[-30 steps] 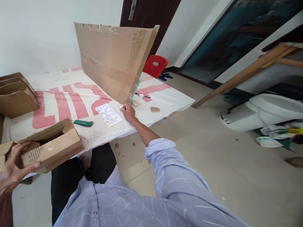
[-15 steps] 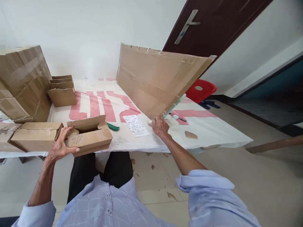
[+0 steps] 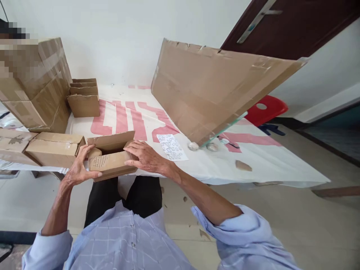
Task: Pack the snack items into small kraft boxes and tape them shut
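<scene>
A small cardboard box [image 3: 112, 162] with its top flaps up sits at the front edge of the table. Its left end is gripped by my left hand [image 3: 80, 165], thumb along the front side and fingers at the end flap. My right hand [image 3: 146, 155] holds the right end, fingers over the top edge. The inside of the box is dark, so I cannot tell what it contains. A sheet with printed shapes [image 3: 172, 147] lies to the right of my right hand.
Closed cardboard boxes [image 3: 54, 150] line the front edge at left, before a big taped carton [image 3: 52, 90]. Folded cardboard pieces [image 3: 84, 105] stand beside it. A large cardboard panel [image 3: 219, 86] leans at right, near tape rolls [image 3: 212, 146] and a red chair [image 3: 264, 110].
My right hand has left the tape by the cardboard panel and moved left onto the box's right end. My left hand stays on the box. The view has shifted left.
</scene>
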`<state>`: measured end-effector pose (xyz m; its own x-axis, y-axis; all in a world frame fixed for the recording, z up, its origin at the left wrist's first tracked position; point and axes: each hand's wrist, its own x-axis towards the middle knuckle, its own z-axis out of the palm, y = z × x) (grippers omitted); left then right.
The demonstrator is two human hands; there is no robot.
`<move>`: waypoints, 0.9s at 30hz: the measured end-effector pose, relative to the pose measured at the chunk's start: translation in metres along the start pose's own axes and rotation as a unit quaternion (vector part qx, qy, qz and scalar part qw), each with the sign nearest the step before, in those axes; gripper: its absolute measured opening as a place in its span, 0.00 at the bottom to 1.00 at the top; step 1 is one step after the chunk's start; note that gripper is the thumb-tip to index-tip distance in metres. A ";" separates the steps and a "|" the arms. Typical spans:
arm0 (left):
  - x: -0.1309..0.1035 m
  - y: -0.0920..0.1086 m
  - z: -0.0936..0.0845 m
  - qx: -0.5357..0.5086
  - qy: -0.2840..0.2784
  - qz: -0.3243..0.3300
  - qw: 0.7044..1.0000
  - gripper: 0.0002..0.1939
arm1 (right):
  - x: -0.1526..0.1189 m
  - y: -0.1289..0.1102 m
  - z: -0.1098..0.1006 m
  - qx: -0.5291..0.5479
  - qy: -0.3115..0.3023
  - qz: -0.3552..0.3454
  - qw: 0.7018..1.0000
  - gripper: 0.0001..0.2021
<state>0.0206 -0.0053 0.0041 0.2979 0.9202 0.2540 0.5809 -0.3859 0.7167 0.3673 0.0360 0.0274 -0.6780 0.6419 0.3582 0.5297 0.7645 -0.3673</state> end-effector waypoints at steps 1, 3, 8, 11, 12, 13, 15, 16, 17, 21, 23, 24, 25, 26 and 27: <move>-0.001 -0.001 0.000 -0.002 -0.002 -0.001 1.000 0.58 | -0.001 0.000 0.002 -0.012 -0.002 0.001 1.000 0.20; -0.002 -0.004 0.001 -0.009 -0.007 -0.002 1.000 0.59 | -0.004 0.001 0.004 -0.023 0.016 0.004 1.000 0.18; -0.002 -0.009 0.005 -0.036 -0.013 -0.001 0.999 0.61 | -0.018 -0.008 0.001 -0.047 0.087 -0.021 0.995 0.09; -0.003 -0.012 0.009 -0.044 -0.012 0.003 0.999 0.60 | -0.031 -0.022 0.005 -0.096 0.134 -0.064 0.984 0.05; -0.003 -0.013 0.010 -0.044 -0.009 0.007 0.999 0.59 | -0.036 -0.027 0.009 -0.112 0.143 -0.078 0.980 0.07; -0.004 -0.014 0.011 -0.042 -0.005 0.012 0.999 0.58 | -0.042 -0.032 0.012 -0.123 0.146 -0.090 0.977 0.08; -0.005 -0.015 0.013 -0.042 0.002 0.018 0.999 0.57 | -0.053 -0.040 0.021 -0.134 0.139 -0.104 0.976 0.09; -0.005 -0.015 0.013 -0.042 0.004 0.020 0.999 0.56 | -0.057 -0.042 0.025 -0.134 0.134 -0.106 0.976 0.08; -0.005 -0.015 0.014 -0.043 0.004 0.020 0.999 0.56 | -0.060 -0.044 0.027 -0.130 0.133 -0.107 0.977 0.07; -0.006 -0.014 0.014 -0.038 0.003 0.023 0.999 0.55 | -0.061 -0.044 0.027 -0.064 0.142 -0.098 0.983 0.08; -0.006 -0.012 0.013 -0.033 0.002 0.022 0.999 0.55 | -0.054 -0.042 0.020 -0.004 0.129 -0.076 0.989 0.10; -0.007 -0.011 0.013 -0.030 0.004 0.021 0.999 0.55 | -0.050 -0.041 0.016 0.026 0.116 -0.061 0.991 0.12; -0.008 -0.010 0.013 -0.026 0.006 0.020 0.999 0.55 | -0.044 -0.040 0.011 0.054 0.099 -0.046 0.993 0.13; -0.008 -0.009 0.013 -0.023 0.009 0.018 1.000 0.55 | -0.038 -0.039 0.006 0.077 0.079 -0.032 0.993 0.13; -0.009 -0.008 0.013 -0.022 0.010 0.017 1.000 0.55 | -0.031 -0.038 0.000 0.093 0.055 -0.020 0.994 0.13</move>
<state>0.0230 -0.0111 -0.0119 0.3015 0.9082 0.2902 0.5372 -0.4133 0.7353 0.3680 -0.0133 0.0299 -0.6305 0.6223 0.4639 0.3940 0.7715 -0.4995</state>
